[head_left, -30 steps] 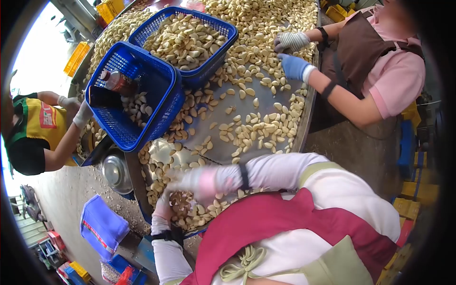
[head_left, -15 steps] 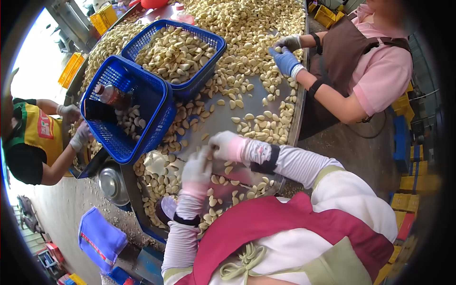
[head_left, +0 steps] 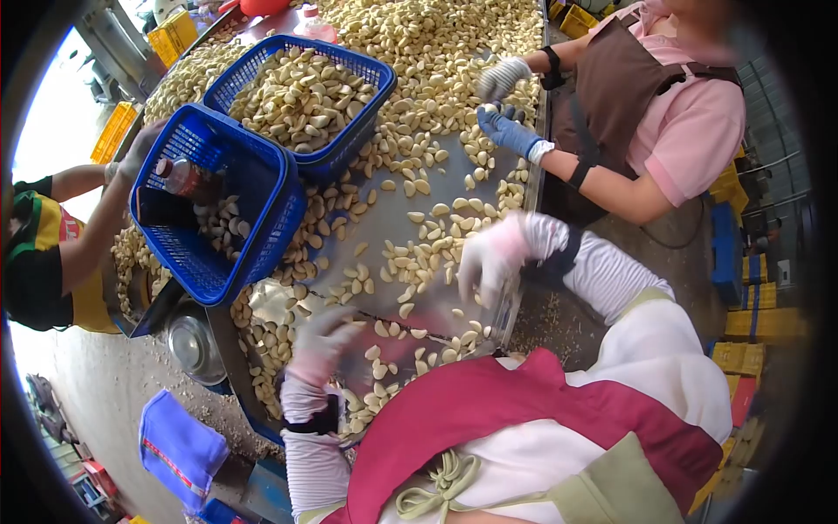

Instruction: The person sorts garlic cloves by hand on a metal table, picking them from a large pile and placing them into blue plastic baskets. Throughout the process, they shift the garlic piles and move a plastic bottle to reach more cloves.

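Pale cloves (head_left: 393, 327) lie scattered over the metal table (head_left: 388, 231) between my two gloved hands. My left hand (head_left: 323, 343) is low over the table, its fingers spread, with nothing seen in it. To the right, my right hand (head_left: 491, 258) hangs near the table's right edge, blurred, fingers pointing down and apart. A thin dark line crosses the tabletop between the hands. Beyond them stands a blue basket (head_left: 292, 188) with a bottle (head_left: 181, 177) and some cloves inside. Behind it, a second blue basket (head_left: 384, 92) is heaped with cloves.
At the right, a co-worker's gloved hands (head_left: 511, 131) hold a clove over the pile. Another co-worker's arm (head_left: 96, 205) reaches to the blue basket's left side. A round metal lid (head_left: 194, 345) sits beside the table, and a purple cloth (head_left: 182, 445) lies lower left.
My hands were close together over the table and have moved apart, left hand to the left and down, right hand to the right. The left co-worker's hand has moved up along the basket.
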`<action>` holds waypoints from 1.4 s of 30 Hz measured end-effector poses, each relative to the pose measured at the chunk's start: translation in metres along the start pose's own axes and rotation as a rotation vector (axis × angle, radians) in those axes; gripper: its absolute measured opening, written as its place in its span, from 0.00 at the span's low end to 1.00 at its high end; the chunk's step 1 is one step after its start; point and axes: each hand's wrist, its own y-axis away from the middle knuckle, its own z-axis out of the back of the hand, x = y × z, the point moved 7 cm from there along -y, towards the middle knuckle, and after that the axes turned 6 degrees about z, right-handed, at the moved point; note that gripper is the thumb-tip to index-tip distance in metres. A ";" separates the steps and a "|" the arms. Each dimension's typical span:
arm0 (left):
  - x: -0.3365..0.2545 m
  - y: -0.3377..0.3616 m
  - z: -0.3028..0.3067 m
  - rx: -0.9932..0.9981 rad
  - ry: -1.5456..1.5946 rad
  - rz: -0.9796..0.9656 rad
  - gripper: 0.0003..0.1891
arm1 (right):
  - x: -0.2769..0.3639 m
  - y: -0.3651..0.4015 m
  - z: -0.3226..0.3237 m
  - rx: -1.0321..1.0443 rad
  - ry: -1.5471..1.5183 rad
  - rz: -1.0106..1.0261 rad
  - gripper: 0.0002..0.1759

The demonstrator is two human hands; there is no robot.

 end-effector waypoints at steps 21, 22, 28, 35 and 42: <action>0.042 0.000 0.059 -0.729 -0.917 0.032 0.27 | 0.100 -0.205 0.052 -0.886 0.746 0.193 0.13; 0.041 0.000 0.060 -0.735 -0.907 0.030 0.27 | 0.087 -0.194 0.063 -0.850 0.523 0.171 0.14; 0.034 0.002 0.059 -0.749 -0.902 0.024 0.26 | 0.041 -0.156 0.120 -1.115 0.597 0.132 0.17; 0.036 0.001 0.058 -0.760 -0.921 0.018 0.25 | 0.068 -0.163 0.092 -0.773 0.605 0.072 0.18; 0.032 0.003 0.058 -0.766 -0.889 0.063 0.26 | -0.006 -0.143 0.132 -0.969 -0.564 0.298 0.19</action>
